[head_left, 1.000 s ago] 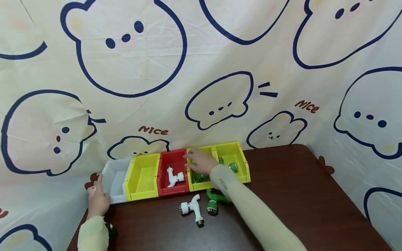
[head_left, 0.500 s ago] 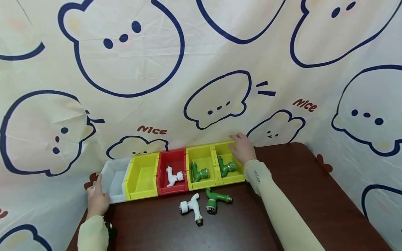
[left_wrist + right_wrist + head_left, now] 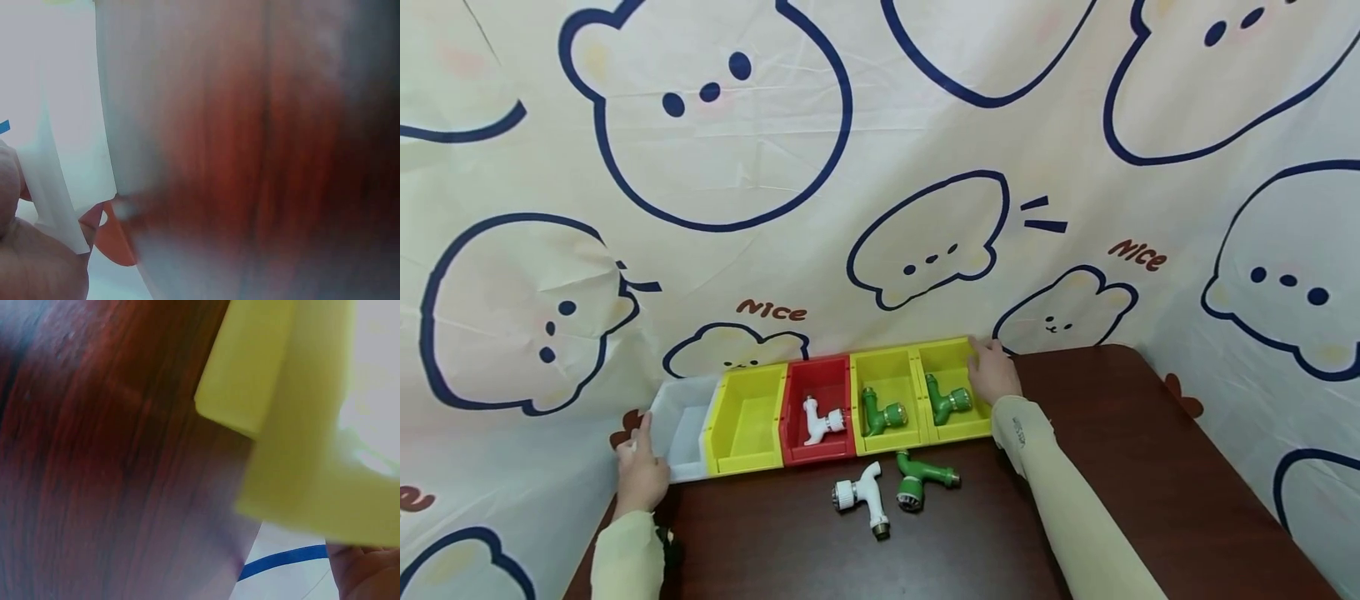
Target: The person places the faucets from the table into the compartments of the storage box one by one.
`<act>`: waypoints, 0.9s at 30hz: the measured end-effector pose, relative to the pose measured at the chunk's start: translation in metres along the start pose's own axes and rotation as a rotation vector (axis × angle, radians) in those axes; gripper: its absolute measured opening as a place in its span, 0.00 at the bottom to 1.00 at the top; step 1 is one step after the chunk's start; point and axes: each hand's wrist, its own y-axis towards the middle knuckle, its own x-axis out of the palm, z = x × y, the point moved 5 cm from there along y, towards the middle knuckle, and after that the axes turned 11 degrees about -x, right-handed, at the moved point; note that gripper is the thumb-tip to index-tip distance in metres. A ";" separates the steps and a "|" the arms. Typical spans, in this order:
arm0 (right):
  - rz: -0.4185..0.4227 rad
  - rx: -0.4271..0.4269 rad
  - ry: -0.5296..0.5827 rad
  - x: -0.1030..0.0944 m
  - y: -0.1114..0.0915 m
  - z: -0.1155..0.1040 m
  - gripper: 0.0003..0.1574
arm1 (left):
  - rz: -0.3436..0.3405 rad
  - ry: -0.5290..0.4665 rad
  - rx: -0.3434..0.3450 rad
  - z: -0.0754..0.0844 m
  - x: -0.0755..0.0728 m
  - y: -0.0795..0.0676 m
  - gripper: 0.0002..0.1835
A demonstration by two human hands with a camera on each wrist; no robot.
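My left hand (image 3: 642,473) grips the outer end of the white storage bin (image 3: 683,433), index finger lying along its side. In the left wrist view, fingers and palm sit beside the bin's pale wall. At the row's other end my right hand (image 3: 996,375) holds the far right yellow bin (image 3: 947,354) by its outer rim; its wall hides most of the hand in the right wrist view. That bin contains a green tap (image 3: 950,402). Another green tap (image 3: 883,415) lies in the adjoining yellow bin (image 3: 880,367), and a white tap (image 3: 822,421) in the red bin (image 3: 816,375).
Between the white and red bins stands another yellow bin (image 3: 748,417). On the brown table (image 3: 850,575), in front of the row, lie a loose white tap (image 3: 867,497) and a green tap (image 3: 919,479). A patterned cloth (image 3: 925,125) hangs behind.
My right hand has moved right from over the yellow bins to the row's right end, uncovering the green taps, and has taken hold of the rim. The left hand keeps its place.
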 end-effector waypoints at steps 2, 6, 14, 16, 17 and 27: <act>-0.005 -0.004 0.009 0.001 0.001 0.001 0.30 | 0.000 0.005 0.019 0.000 -0.001 0.000 0.44; 0.006 -0.005 0.017 0.002 0.002 0.002 0.29 | -0.019 0.007 0.044 0.001 -0.004 0.001 0.44; -0.024 0.012 0.006 0.003 0.001 0.005 0.30 | 0.184 0.054 0.172 0.028 -0.013 -0.019 0.42; -0.025 0.011 0.006 0.002 0.001 0.005 0.30 | 0.281 0.064 0.222 0.047 -0.015 -0.029 0.41; -0.025 0.010 0.004 0.002 0.001 0.004 0.30 | 0.322 0.064 0.253 0.058 -0.015 -0.035 0.40; -0.026 0.012 0.001 0.003 0.001 0.004 0.31 | 0.332 0.119 0.653 0.167 0.032 -0.114 0.36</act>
